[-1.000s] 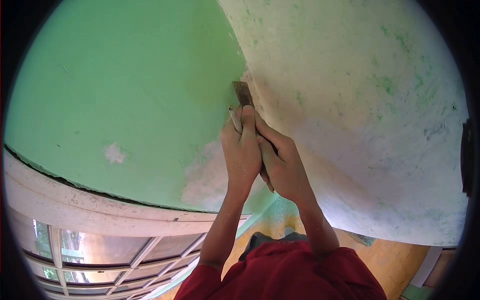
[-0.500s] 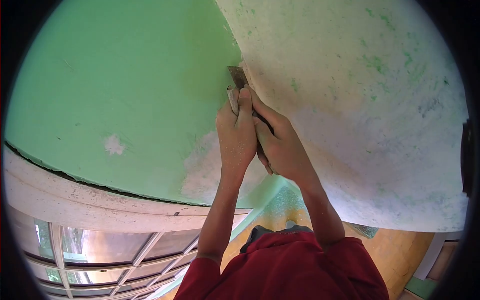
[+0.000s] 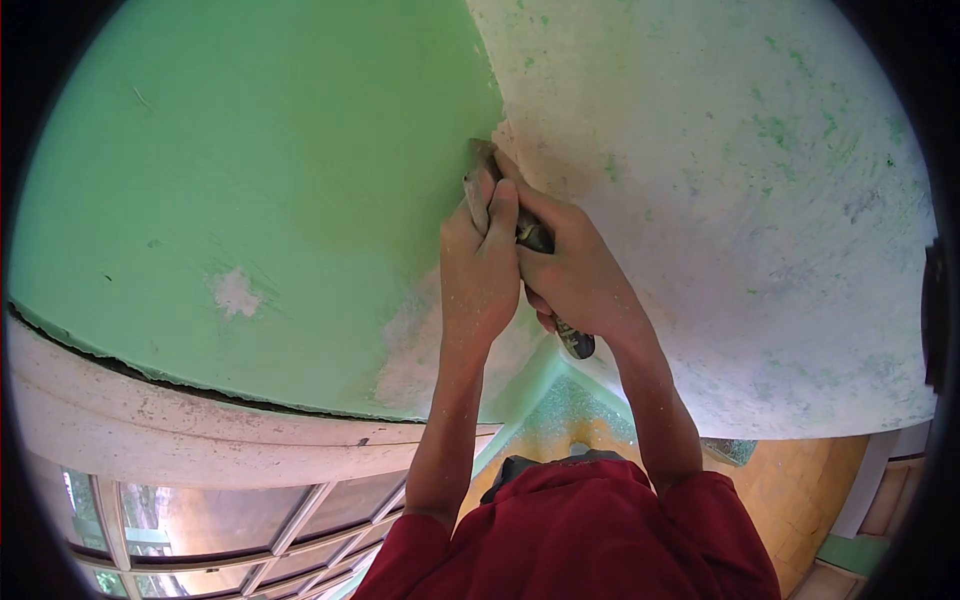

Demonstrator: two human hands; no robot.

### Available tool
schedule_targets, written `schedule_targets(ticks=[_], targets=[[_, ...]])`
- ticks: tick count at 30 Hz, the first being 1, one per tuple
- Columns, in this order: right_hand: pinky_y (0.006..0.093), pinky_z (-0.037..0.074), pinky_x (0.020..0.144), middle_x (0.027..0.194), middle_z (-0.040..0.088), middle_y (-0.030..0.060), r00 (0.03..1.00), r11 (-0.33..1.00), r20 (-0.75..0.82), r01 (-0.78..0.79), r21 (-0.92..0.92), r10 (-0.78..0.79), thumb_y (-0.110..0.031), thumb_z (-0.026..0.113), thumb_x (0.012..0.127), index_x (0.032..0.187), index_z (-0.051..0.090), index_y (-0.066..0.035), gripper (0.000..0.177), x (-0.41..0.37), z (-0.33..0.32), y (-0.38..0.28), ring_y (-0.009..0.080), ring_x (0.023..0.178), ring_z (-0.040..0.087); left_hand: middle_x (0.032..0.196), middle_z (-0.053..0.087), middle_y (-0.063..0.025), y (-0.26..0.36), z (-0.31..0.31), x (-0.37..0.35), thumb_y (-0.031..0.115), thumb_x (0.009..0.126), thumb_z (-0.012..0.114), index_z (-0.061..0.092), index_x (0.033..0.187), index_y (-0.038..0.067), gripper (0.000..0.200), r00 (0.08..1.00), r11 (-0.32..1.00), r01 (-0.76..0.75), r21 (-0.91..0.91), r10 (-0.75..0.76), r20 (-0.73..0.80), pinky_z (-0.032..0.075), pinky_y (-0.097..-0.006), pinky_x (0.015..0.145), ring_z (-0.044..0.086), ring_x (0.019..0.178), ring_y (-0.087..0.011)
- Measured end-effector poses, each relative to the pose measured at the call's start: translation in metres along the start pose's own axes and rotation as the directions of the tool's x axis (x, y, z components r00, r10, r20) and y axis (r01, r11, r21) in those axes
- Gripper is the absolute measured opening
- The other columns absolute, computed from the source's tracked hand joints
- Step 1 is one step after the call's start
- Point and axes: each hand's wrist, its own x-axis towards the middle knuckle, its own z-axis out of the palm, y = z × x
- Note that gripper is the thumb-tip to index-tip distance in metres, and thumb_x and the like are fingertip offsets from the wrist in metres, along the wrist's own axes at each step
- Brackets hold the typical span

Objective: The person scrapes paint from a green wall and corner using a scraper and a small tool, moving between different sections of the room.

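A scraper with a flat metal blade [image 3: 483,152] and a dark handle [image 3: 576,342] lies against the wall, where green paint [image 3: 330,150] meets a bare whitish surface [image 3: 680,200]. My right hand [image 3: 580,262] is wrapped round its handle, whose rounded end sticks out below the palm. My left hand [image 3: 480,270] is closed beside it, with a pale, narrow stick-like piece [image 3: 476,203] held between thumb and fingers. Both hands touch each other. Pale dust specks dot the left hand and forearm.
A whitish ledge [image 3: 200,425] with a dark crack above it runs along the lower left, over a framed glass window [image 3: 220,520]. A pale scraped patch [image 3: 237,292] marks the green wall. Below are the yellowish floor [image 3: 775,490] and a speckled green corner surface [image 3: 570,405].
Both hands have shifted slightly right in the view. The scraper's handle has turned into fuller view, its end now showing below my right hand, and the blade shows less broadly.
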Motion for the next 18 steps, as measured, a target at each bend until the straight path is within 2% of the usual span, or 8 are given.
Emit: schedule_targets(ticks=[2,4,6,7,9,12,16,18], targets=[[0.0303,0.043,0.039,0.068,0.058,0.0087,0.999,1.0,-0.033,0.015,0.007,-0.015,-0.006,0.053,0.087,0.153,0.034,-0.008,0.068,-0.001,0.006,-0.003,0.0127,0.043,0.051,0.077,0.061,-0.0091,0.004,0.001,0.003,0.023,0.104,0.048,0.06,0.101,-0.008,0.033,0.996,0.997,-0.071,0.014,0.072,-0.045,0.045,-0.0364,0.066,0.055,0.071,-0.0159],[0.0306,0.042,0.039,0.068,0.058,0.0089,0.997,0.999,-0.069,0.026,0.02,-0.024,-0.006,0.053,0.087,0.153,0.035,-0.007,0.068,0.003,0.015,-0.001,0.0127,0.043,0.05,0.08,0.061,-0.007,-0.003,-0.006,0.013,0.027,0.103,0.05,0.062,0.106,-0.008,0.037,1.0,0.999,-0.017,-0.028,0.017,0.015,0.045,-0.0338,0.069,0.053,0.075,-0.0139],[0.0311,0.042,0.039,0.069,0.057,0.0087,0.957,0.982,-0.242,0.129,-0.138,-0.16,-0.004,0.052,0.087,0.152,0.035,-0.006,0.067,0.013,0.023,0.005,0.0127,0.043,0.049,0.084,0.061,-0.005,-0.006,-0.01,0.009,0.03,0.102,0.053,0.064,0.11,-0.008,0.041,0.996,0.997,0.048,-0.067,-0.042,0.085,0.045,-0.0312,0.072,0.051,0.078,-0.0119],[0.0311,0.042,0.039,0.069,0.057,0.0087,0.954,0.981,-0.25,0.131,-0.141,-0.163,-0.004,0.052,0.087,0.152,0.035,-0.006,0.067,0.009,0.022,0.001,0.0127,0.043,0.049,0.082,0.061,-0.0047,-0.004,-0.008,0.008,0.031,0.102,0.053,0.064,0.107,-0.008,0.041,0.996,0.996,0.053,-0.068,-0.048,0.078,0.045,-0.0312,0.071,0.052,0.077,-0.0119],[0.0309,0.042,0.04,0.072,0.058,0.0093,0.99,0.994,-0.139,0.008,-0.109,-0.024,-0.004,0.052,0.088,0.153,0.035,-0.007,0.067,0.0,0.016,-0.008,0.0127,0.044,0.049,0.08,0.061,-0.0045,0.0,-0.008,0.005,0.031,0.102,0.053,0.065,0.104,-0.009,0.041,0.997,0.997,0.043,-0.07,-0.038,0.073,0.045,-0.0312,0.071,0.052,0.077,-0.0119],[0.0305,0.042,0.041,0.071,0.056,0.0075,0.992,0.997,-0.12,-0.034,-0.071,0.025,-0.005,0.051,0.088,0.154,0.033,-0.009,0.069,-0.005,0.028,-0.009,0.0127,0.045,0.049,0.079,0.06,-0.0039,0.0,-0.01,0.0,0.032,0.103,0.052,0.065,0.101,-0.008,0.042,0.999,0.981,0.036,-0.192,-0.032,0.023,0.044,-0.0318,0.069,0.051,0.075,-0.0121],[0.0303,0.042,0.041,0.071,0.055,0.0058,0.964,0.996,-0.256,0.061,-0.073,-0.077,-0.005,0.05,0.088,0.154,0.033,-0.011,0.069,0.0,0.027,-0.007,0.0126,0.045,0.049,0.084,0.063,-0.0053,-0.01,-0.012,0.005,0.032,0.103,0.052,0.066,0.103,-0.008,0.043,0.99,0.975,0.103,-0.194,-0.081,0.118,0.045,-0.0311,0.069,0.054,0.077,-0.0118],[0.0303,0.043,0.042,0.072,0.055,0.0052,0.989,0.992,-0.145,-0.031,-0.122,0.013,-0.006,0.05,0.087,0.153,0.035,-0.011,0.068,-0.008,0.027,-0.01,0.0128,0.046,0.05,0.087,0.064,-0.0062,-0.015,-0.006,0.009,0.032,0.103,0.053,0.066,0.105,-0.008,0.042,0.993,0.969,0.06,-0.241,-0.034,0.111,0.045,-0.0308,0.069,0.055,0.078,-0.0118]])
